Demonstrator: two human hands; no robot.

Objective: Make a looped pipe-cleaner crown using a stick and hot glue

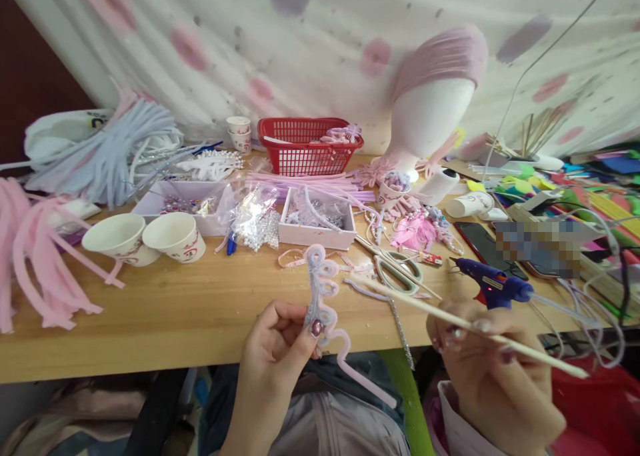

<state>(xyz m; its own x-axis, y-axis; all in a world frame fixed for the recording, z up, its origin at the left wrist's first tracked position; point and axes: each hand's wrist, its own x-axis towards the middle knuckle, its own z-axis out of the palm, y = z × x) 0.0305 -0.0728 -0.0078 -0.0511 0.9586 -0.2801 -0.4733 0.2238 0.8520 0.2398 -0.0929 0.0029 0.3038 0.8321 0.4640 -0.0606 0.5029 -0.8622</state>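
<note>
I see my left grip (pixel 273 366) pinching the looped fuzzy strip (pixel 316 283) low down, thumb against fingers, presumably so its loops stand clear above; loose tail runs below, rightward. My right grip (pixel 505 369) grasps a pale stick (pixel 430 311) mid-shaft, likely leaving the tip free. Glue gun (pixel 493 285) lies just beyond, on the bench (pixel 165 323), probably for reach.
</note>
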